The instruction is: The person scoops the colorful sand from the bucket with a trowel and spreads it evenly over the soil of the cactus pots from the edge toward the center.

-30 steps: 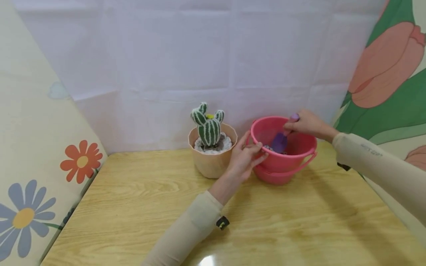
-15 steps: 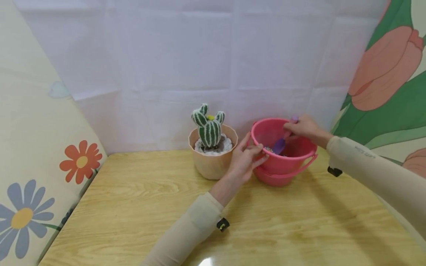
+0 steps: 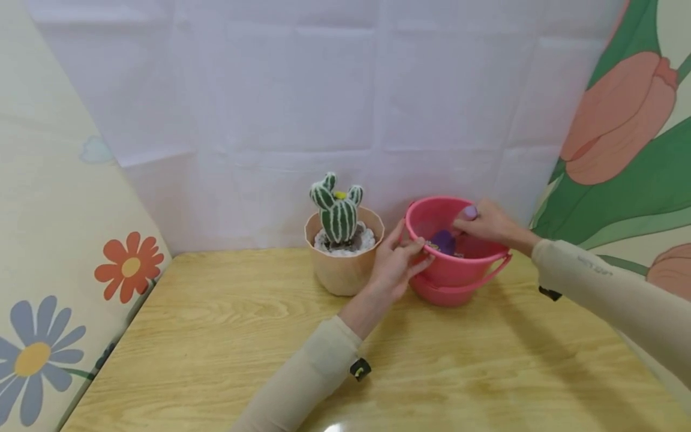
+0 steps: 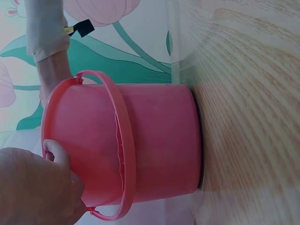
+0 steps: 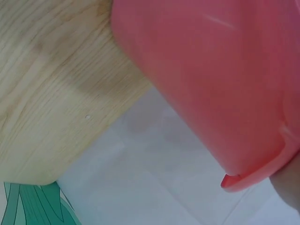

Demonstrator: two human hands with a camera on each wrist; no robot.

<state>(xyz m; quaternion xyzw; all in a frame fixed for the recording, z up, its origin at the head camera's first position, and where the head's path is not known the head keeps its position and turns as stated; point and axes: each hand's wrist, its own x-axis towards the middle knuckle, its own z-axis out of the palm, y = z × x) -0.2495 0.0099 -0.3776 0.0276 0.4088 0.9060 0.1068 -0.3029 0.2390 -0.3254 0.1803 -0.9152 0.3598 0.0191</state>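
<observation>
A pink bucket [image 3: 450, 273] stands on the table, its handle folded down at the front. At the bucket's left rim, my left hand [image 3: 391, 264] grips the edge with its fingers. My right hand [image 3: 486, 225] reaches over the right side and holds a small purple shovel [image 3: 444, 242] by its lilac handle, blade down inside the bucket. Small speckled, gravel-like bits [image 3: 432, 245] show beside the blade; most of the contents are hidden by the near wall. The left wrist view shows the bucket [image 4: 159, 136] from outside, and the right wrist view mostly its wall [image 5: 201, 79].
Left of the bucket stands a peach pot [image 3: 342, 273] holding a knitted green-and-white cactus [image 3: 339, 220] among white stones. White cloth [image 3: 291, 108] hangs behind the wooden table [image 3: 227, 336]. Flower-patterned sheets [image 3: 621, 120] flank both sides.
My right hand has lowered slightly, and the shovel's blade has turned and shifted within the bucket. My left hand keeps its hold on the rim.
</observation>
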